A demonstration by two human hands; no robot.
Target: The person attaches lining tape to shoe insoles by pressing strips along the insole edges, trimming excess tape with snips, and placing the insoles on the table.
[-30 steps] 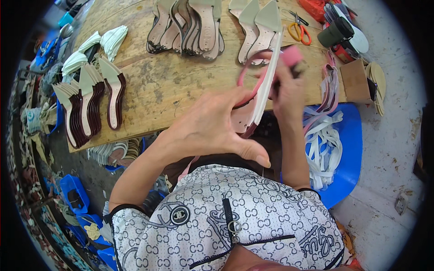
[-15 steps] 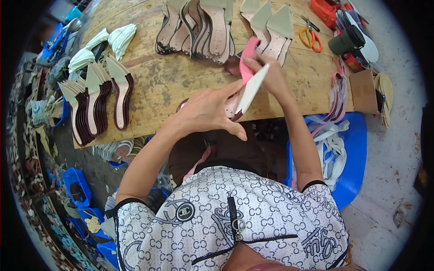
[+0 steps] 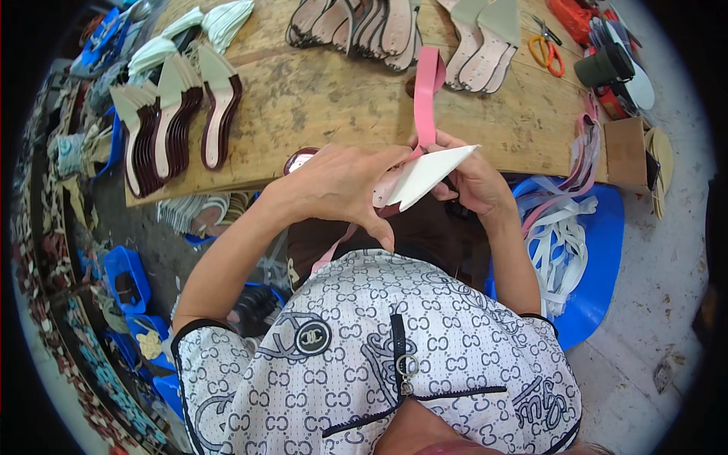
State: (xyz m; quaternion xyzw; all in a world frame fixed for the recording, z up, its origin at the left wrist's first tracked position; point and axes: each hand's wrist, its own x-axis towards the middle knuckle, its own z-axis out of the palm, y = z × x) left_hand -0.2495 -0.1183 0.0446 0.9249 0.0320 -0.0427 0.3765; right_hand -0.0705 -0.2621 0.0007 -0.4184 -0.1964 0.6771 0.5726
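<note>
My left hand [image 3: 337, 178] is closed round a shoe insole [image 3: 436, 176], its thumb sticking out toward me. The insole has a white pointed toe part and a pink section, and its maroon-edged heel [image 3: 299, 160] shows beyond my wrist. My right hand [image 3: 481, 178] is at the far edge and tip of the insole, fingers curled round it. Between its fingertips and the insole runs a pink strip [image 3: 425, 114], which rises in a loop over the table. The white toe part partly hides the right fingers.
Bundled insoles [image 3: 174, 114] with maroon edges stand at the left of the wooden table [image 3: 303, 98]. More insoles [image 3: 394, 34] lie at the back, near orange-handled scissors [image 3: 547, 53]. A blue bin [image 3: 603, 258] with white strips and a cardboard box [image 3: 626, 152] are at the right.
My right hand has come down and nearer along the pink strip to the insole's edge. The insole's white tip has turned to the right. The view has shifted slightly.
</note>
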